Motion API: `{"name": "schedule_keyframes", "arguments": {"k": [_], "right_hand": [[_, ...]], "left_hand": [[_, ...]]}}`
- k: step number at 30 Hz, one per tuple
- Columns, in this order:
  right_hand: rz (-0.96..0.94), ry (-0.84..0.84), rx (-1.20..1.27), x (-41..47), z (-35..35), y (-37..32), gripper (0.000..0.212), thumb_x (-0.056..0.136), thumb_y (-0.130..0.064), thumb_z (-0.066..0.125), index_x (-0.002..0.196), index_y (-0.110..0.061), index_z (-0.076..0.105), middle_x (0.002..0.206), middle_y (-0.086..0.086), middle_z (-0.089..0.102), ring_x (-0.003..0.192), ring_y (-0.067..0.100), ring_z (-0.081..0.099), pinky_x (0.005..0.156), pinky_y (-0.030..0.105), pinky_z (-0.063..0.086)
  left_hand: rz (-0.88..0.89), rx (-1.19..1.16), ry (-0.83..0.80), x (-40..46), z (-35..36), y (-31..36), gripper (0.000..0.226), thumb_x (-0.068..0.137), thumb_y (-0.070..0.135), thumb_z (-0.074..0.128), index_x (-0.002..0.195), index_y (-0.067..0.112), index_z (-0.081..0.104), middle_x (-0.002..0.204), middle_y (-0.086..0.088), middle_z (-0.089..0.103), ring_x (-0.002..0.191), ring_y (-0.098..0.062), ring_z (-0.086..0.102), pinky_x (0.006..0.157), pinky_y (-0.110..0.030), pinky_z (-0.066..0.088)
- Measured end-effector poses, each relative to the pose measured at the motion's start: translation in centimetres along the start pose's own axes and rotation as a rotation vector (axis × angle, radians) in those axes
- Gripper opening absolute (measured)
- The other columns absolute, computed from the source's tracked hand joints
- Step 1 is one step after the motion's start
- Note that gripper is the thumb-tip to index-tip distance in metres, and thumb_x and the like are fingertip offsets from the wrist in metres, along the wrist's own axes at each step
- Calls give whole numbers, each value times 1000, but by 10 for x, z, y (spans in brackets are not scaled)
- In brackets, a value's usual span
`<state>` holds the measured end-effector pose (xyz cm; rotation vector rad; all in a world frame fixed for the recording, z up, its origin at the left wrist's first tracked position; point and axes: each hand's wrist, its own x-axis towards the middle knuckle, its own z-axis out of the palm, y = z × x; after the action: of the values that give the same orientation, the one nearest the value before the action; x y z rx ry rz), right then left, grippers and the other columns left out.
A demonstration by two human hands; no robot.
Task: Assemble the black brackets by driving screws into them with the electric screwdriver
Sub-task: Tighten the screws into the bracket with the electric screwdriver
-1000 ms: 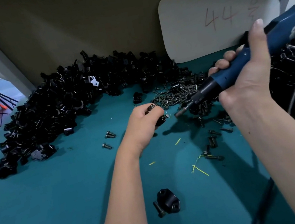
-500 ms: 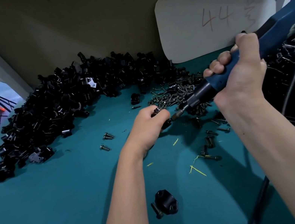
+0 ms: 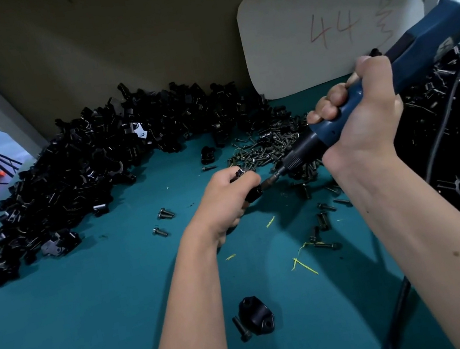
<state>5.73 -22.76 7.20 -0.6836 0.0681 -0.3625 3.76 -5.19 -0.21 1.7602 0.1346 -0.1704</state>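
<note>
the left hand (image 3: 228, 197) grips a small black plastic bracket (image 3: 252, 193) mid-table; the right hand (image 3: 361, 117) clasps the blue electric screwdriver (image 3: 362, 95), its bit touching the bracket's right side.

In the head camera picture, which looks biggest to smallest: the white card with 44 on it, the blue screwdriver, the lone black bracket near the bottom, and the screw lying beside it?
1. white card
2. blue screwdriver
3. lone black bracket
4. screw

The card stands farthest back, so nearness does not inflate its lead.
</note>
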Motion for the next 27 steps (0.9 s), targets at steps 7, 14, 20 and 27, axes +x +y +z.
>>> {"name": "schedule_keyframes", "arguments": {"k": [7, 14, 20, 27], "right_hand": [[-25, 16, -13, 0, 0, 3, 24, 95, -13, 57, 81, -14, 37, 58, 3, 41, 46, 18, 34, 52, 29, 35], [-111, -46, -43, -7, 5, 6, 25, 97, -12, 56, 77, -13, 40, 54, 3, 43, 42, 18, 38, 50, 29, 37], [-114, -73, -37, -9, 6, 7, 26, 96, -14, 57, 74, -13, 42, 54, 2, 44, 42, 18, 38, 50, 28, 37], [-29, 5, 4, -3, -1, 9, 21, 94, -15, 57, 83, -14, 38, 57, 2, 41, 47, 17, 35, 52, 29, 35]], "left_hand": [[18, 22, 25, 2, 1, -2, 26, 77, 36, 63, 69, 25, 40, 56, 8, 32, 44, -12, 21, 39, -18, 16], [32, 37, 42, 2, 3, -2, 24, 75, 37, 61, 70, 24, 41, 55, 8, 30, 45, -12, 20, 40, -19, 15], [-12, -3, -18, 0, -1, 0, 26, 77, 35, 62, 70, 28, 38, 54, 10, 27, 47, -13, 16, 42, -19, 13], [-35, -24, -11, 1, -1, 0, 26, 75, 36, 62, 70, 27, 38, 53, 11, 27, 45, -11, 16, 40, -17, 14]]}}
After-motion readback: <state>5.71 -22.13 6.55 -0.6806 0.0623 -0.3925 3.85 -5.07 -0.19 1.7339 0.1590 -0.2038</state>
